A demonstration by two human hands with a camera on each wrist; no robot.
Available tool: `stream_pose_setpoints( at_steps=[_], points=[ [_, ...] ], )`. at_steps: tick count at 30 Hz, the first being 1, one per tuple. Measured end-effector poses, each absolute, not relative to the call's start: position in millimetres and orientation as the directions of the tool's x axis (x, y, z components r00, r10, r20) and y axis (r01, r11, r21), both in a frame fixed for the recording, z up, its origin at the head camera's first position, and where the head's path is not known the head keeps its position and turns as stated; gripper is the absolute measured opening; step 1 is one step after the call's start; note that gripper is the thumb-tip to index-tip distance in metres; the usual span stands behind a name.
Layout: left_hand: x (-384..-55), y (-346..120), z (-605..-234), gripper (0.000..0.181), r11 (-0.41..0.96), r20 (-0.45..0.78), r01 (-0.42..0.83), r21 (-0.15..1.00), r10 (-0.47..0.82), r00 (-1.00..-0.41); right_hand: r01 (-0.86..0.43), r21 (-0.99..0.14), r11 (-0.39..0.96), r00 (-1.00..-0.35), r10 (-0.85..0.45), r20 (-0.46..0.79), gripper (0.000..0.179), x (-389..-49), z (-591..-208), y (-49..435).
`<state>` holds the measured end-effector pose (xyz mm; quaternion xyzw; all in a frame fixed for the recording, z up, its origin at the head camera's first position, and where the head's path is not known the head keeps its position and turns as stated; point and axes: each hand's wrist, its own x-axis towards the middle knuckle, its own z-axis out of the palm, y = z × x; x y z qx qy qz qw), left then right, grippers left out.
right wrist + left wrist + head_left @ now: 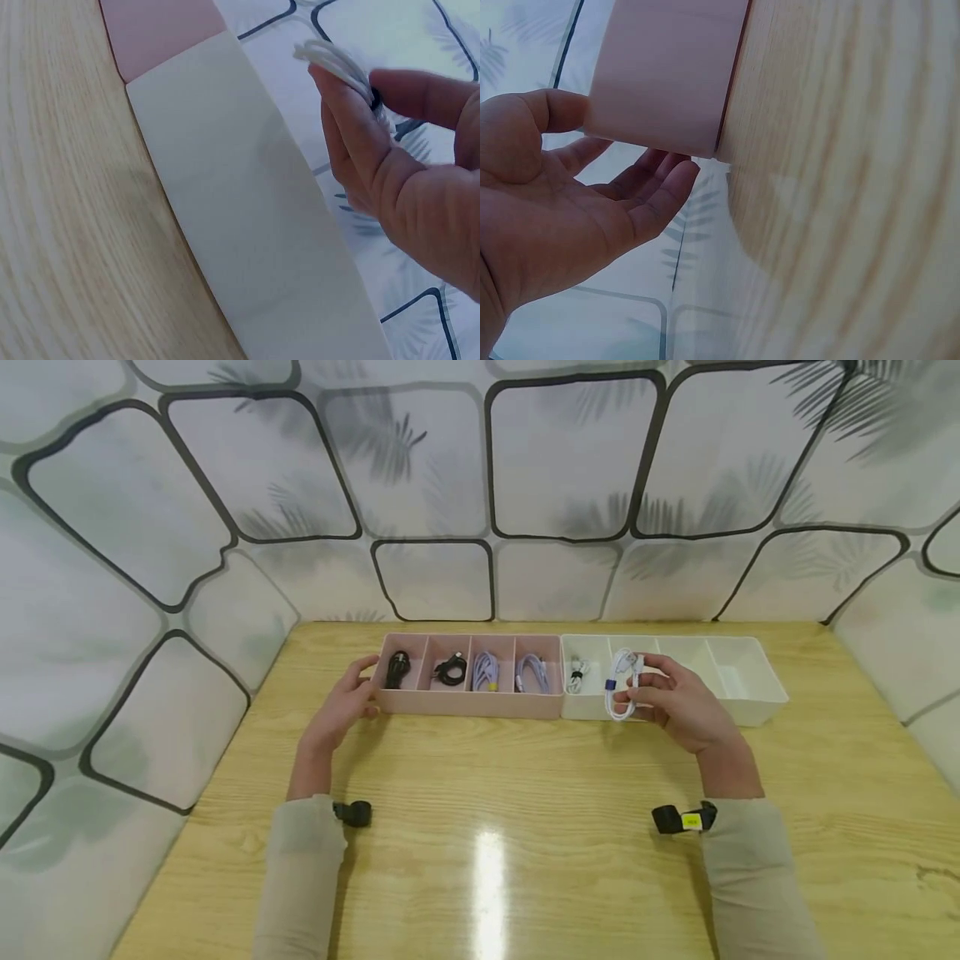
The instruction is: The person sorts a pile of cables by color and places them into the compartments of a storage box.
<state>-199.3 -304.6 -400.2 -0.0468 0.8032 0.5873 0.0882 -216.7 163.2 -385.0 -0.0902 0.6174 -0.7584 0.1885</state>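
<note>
A coiled white cable [611, 685] with a dark blue tie is pinched between the thumb and fingers of my right hand [678, 706], above the front edge of the white divided box [753, 712]. The wrist view of that hand shows the coil [336, 61] raised above the box's rim. My left hand [337, 714] rests at the left end of the pink divided box [468, 703]; its fingers are loosely bent and touch the end wall. Inside the pink box sit two black cables [398, 668] and two pale lilac cables [486, 672], each in its own compartment.
Both boxes stand end to end along the back of the wooden table [420, 793]. Another white cable [577, 675] with a black tie lies in the white box's leftmost compartment. A patterned wall covering [555, 581] rises behind the table and at both sides.
</note>
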Motion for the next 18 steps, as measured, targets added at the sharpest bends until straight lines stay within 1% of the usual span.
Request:
stream_pose_setpoints(
  at_steps=[4,5,9,14,18],
  points=[
    [-190.5,-302.4,-387.7,0.054,0.306,-0.208,-0.190,0.933,0.026,-0.978,0.222,-0.916,-0.334,-0.939,-0.326,-0.108,0.056,-222.5,-384.6,163.4],
    [-189.5,-302.8,-387.3,0.053,0.309,-0.208,-0.192,0.931,0.021,-0.978,0.229,-0.907,-0.353,-0.943,-0.313,-0.116,0.058,-223.9,-385.0,163.6],
    [-185.6,-305.3,-385.2,0.054,0.322,-0.211,-0.196,0.926,0.013,-0.977,0.248,-0.888,-0.387,-0.949,-0.280,-0.144,0.063,-227.7,-386.3,163.4],
    [-192.8,-311.1,-396.4,0.053,0.296,-0.200,-0.187,0.937,0.016,-0.980,0.254,-0.851,-0.460,-0.959,-0.237,-0.158,0.076,-232.3,-386.2,168.8],
    [-200.5,-311.9,-406.1,0.054,0.296,-0.184,-0.166,0.941,0.035,-0.982,0.246,-0.829,-0.502,-0.966,-0.201,-0.165,0.073,-238.0,-385.0,176.2]
  ],
)
